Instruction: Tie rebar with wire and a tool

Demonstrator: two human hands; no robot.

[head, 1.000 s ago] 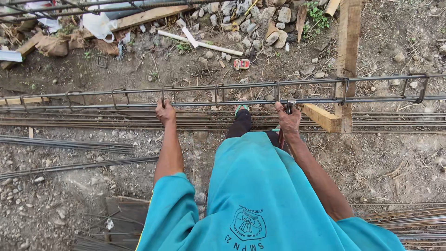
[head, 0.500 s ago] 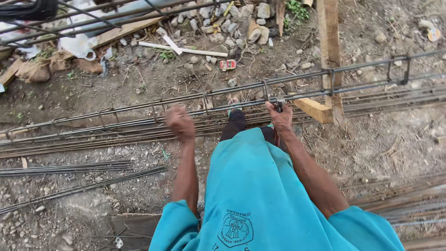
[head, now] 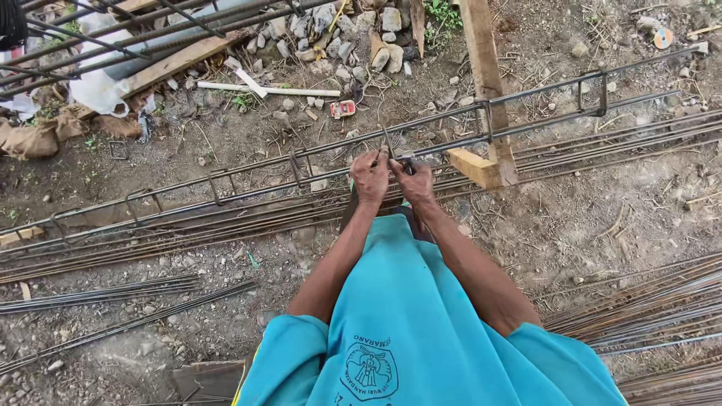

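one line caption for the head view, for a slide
Both hands, left and right, meet on a rebar cage.

A small red, flattened packet [head: 342, 109] lies on the dirt beyond the rebar cage [head: 226, 184].

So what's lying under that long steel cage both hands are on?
Under the rebar cage lies a bundle of loose steel rods on the dirt ground. A wooden block props it. The left hand and right hand hide the spot below them.

Rebar cage [head: 248, 177] before hands, rubble [head: 353, 37] behind
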